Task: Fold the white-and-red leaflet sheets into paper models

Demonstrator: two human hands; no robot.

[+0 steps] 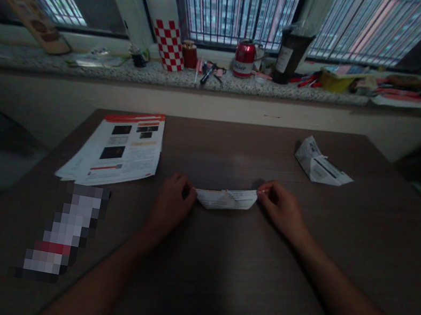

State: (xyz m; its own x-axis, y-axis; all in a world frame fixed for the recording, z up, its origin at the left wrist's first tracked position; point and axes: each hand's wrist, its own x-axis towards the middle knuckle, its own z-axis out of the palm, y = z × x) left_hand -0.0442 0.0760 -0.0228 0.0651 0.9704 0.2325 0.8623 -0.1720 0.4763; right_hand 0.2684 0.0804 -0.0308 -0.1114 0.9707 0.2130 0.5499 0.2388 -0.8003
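Wide tabletop (228,150) surrounds both hands (174,199) (282,206) pinching folded paper (226,199) at opposite edges.

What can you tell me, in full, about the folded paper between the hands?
The folded paper looks like a pale, thin sheet creased into a long, boat-like shape, its ends slanting inward below. Its print is too blurred to read. The left hand holds one end, the right hand the other, over the dark table; whether it rests there is unclear.

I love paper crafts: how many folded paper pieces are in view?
2: one folded piece between the left hand and right hand, another folded piece, far right on the table.
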